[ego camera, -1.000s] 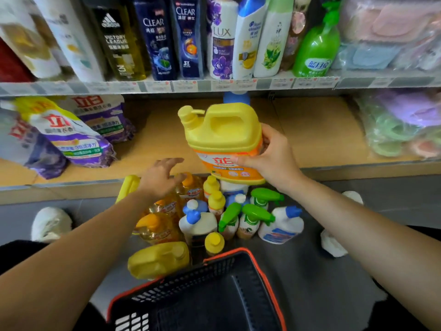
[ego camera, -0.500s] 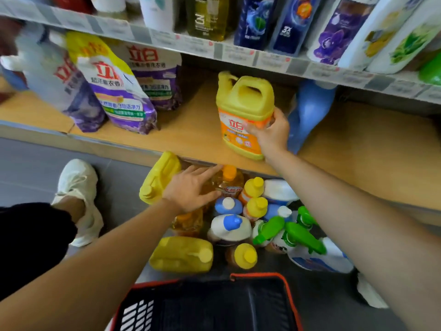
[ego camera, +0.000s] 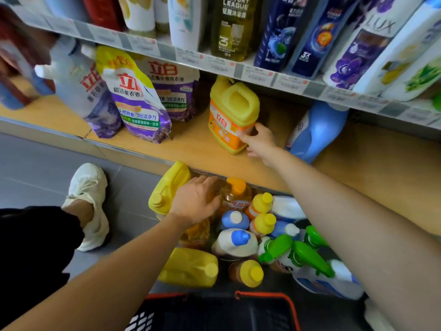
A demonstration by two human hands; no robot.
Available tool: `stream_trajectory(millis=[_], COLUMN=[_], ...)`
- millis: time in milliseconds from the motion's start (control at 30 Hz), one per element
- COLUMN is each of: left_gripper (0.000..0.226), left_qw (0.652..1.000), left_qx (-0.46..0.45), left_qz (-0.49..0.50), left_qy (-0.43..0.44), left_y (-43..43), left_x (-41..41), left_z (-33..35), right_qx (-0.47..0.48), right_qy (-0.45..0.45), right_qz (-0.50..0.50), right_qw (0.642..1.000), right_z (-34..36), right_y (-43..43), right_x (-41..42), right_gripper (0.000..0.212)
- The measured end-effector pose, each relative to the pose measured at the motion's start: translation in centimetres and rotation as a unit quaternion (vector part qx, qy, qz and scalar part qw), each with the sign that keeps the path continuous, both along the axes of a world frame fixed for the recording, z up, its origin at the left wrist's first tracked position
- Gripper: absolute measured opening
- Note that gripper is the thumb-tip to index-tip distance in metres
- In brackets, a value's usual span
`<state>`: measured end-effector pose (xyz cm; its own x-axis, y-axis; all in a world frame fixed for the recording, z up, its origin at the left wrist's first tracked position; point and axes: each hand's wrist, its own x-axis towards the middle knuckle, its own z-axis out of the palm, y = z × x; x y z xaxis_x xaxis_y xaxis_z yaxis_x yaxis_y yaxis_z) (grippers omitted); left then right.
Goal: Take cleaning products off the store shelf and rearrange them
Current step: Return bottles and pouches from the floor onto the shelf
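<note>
While its thumb presses on the orange label and its other fingers curl round the far lower side, the right hand (ego camera: 260, 143) grips the yellow jug (ego camera: 232, 113) near the base. The jug stands on the wooden shelf (ego camera: 195, 151) with its long axis upright. Its handle is on top, the capped spout is at the upper left corner, and the label faces the camera. A blue bottle (ego camera: 317, 132) leans just to its right, and purple refill pouches (ego camera: 138, 101) stand to its left.

The left hand (ego camera: 194, 203) is palm-down with fingers loosely spread, holding nothing. It is over a cluster of bottles on the floor (ego camera: 47, 163), fingertips by an amber bottle (ego camera: 235, 194); whether they touch is unclear. A second jug (ego camera: 169, 185) leans beside that hand, spout toward the camera. A black basket (ego camera: 238, 311) sits nearest.
</note>
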<state>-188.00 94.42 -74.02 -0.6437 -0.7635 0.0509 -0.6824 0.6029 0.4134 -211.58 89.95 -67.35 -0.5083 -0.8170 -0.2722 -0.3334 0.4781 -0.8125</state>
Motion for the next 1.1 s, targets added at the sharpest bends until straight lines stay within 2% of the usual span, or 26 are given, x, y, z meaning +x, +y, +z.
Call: stream_trajectory(millis=[100, 233, 333, 533, 767, 900, 1000, 1100], left_gripper=[0.046, 0.041, 0.037, 0.037, 0.044, 0.044, 0.038, 0.027], left_qw=[0.998, 0.995, 0.995, 0.994, 0.994, 0.996, 0.991, 0.983], left_qx=[-0.016, -0.008, -0.009, 0.004, 0.018, -0.041, -0.094, -0.122], left_qz=[0.050, 0.089, 0.086, 0.084, 0.087, 0.065, 0.062, 0.098], left_qy=[0.025, 0.041, 0.042, 0.066, 0.067, 0.049, 0.067, 0.092], left_y=[0.3, 0.2, 0.1, 0.2, 0.2, 0.6, 0.7, 0.1], left_x=[0.2, 0.3, 0.2, 0.3, 0.6, 0.8, 1.3, 2.3], left_z=[-0.3, -0.5, -0.5, -0.3, -0.1, 0.2, 0.7, 1.4], right_qx=[-0.071, -0.134, -0.155, -0.113, -0.099, -0.084, -0.075, -0.066], right_qy=[0.030, 0.008, 0.013, 0.008, 0.030, 0.056, 0.127, 0.100], right_qz=[-0.016, -0.070, -0.046, 0.066, 0.059, 0.063, 0.024, 0.047], right_qw=[0.997, 0.988, 0.987, 0.991, 0.993, 0.993, 0.989, 0.992], right_z=[-0.4, -0.8, -1.2, -1.5, -1.1, -0.5, -0.7, -1.5], right_y=[-0.3, -1.1, -1.2, -3.1, -6.2, -5.6, -4.3, -1.5], right_x=[0.7, 1.1, 0.6, -0.9, 0.6, -0.5, -0.5, 0.8], right_gripper=[0.070, 0.065, 0.060, 0.063, 0.066, 0.062, 0.052, 0.061])
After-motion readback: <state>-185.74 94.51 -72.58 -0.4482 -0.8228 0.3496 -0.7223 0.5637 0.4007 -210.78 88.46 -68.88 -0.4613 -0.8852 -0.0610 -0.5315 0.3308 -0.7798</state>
